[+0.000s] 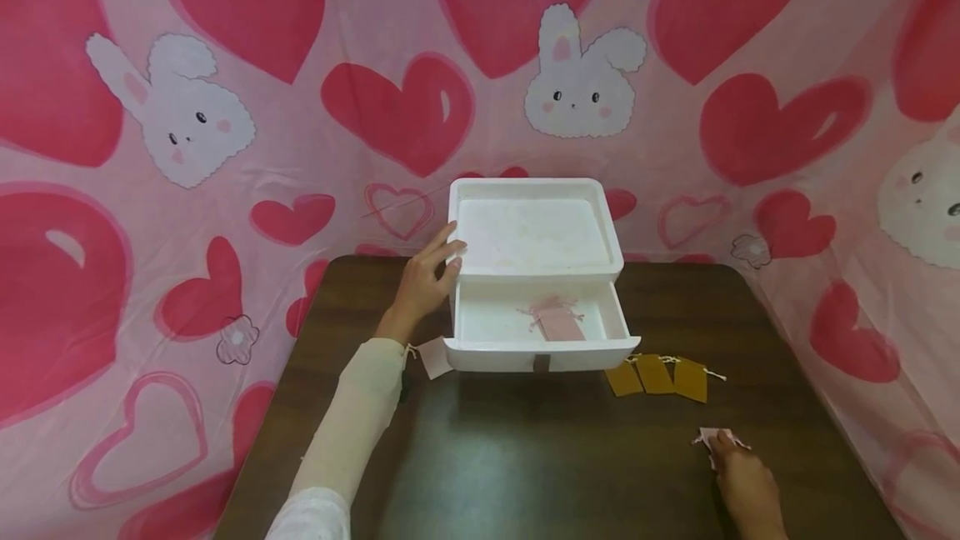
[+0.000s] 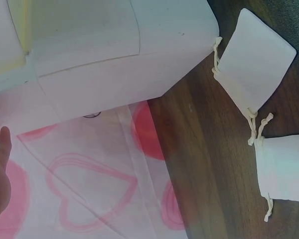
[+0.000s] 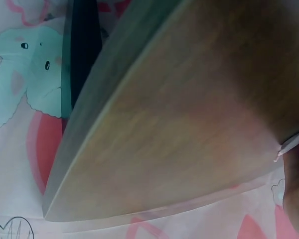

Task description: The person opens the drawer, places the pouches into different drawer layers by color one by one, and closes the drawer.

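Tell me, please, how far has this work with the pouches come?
Done, it seems: at least one pink pouch lies in the open drawer. In hand: the right grip pinches another pink pouch, while the left grip touches the white box. Possibly left: three mustard pouches and two white pouches lie on the table; whether they go in is unclear.

1. Pink backdrop (image 1: 495, 136), bursting with red hearts (image 1: 408, 119) and white rabbits (image 1: 579, 111)!
2. White drawer unit (image 1: 525, 232) next.
3. Mustard pouches (image 1: 657, 377), and there, soft pink pouches (image 1: 561, 324)!
4. Dark brown table (image 1: 525, 457), streaked with woodgrain.
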Tool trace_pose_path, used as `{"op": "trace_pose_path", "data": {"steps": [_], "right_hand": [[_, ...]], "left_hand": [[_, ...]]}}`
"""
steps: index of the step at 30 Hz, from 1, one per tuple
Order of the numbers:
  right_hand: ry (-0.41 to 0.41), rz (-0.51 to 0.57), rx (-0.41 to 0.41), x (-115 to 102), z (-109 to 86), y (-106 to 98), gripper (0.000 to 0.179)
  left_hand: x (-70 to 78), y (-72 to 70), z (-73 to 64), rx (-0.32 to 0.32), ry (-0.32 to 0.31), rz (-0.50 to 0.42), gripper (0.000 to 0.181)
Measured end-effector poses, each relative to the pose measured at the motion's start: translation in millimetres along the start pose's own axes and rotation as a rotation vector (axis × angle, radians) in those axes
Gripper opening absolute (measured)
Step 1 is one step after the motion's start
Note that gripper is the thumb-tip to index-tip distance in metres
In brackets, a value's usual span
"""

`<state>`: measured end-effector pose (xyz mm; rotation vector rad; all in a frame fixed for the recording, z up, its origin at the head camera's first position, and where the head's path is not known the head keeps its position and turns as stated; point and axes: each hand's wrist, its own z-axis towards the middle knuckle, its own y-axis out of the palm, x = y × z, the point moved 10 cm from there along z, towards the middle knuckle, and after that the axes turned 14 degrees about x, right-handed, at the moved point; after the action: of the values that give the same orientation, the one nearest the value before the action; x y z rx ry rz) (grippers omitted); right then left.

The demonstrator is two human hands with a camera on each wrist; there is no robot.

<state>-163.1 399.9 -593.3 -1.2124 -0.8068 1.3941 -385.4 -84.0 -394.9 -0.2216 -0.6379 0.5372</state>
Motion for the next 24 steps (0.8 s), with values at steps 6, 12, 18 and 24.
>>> {"op": "trace_pose_path", "data": {"steps": [6,12,18,24], "right_hand": [[0.028,-0.001,0.056,5.7,-1.5,-4.3,0.023],[0.058,-0.013,-0.018,11.7,3.1,-4.0,0.027],[0.007,0.009,0.069,9.2,7.5,-15.8,0.03],[-0.066,0.038,0.194,2.6,16.7,-33.7,0.019]], "left_hand": [[0.1,0.5,-0.3,-0.001,0.002,0.0,0.031],[0.2,1.3,-1.2,-0.009,-0.006,0.004,0.031],[1.4,0.9,-1.2,-0.009,-0.004,0.011,0.031],[2.0,-0.2,0.7,-0.01,-0.007,0.013,0.032]]}}
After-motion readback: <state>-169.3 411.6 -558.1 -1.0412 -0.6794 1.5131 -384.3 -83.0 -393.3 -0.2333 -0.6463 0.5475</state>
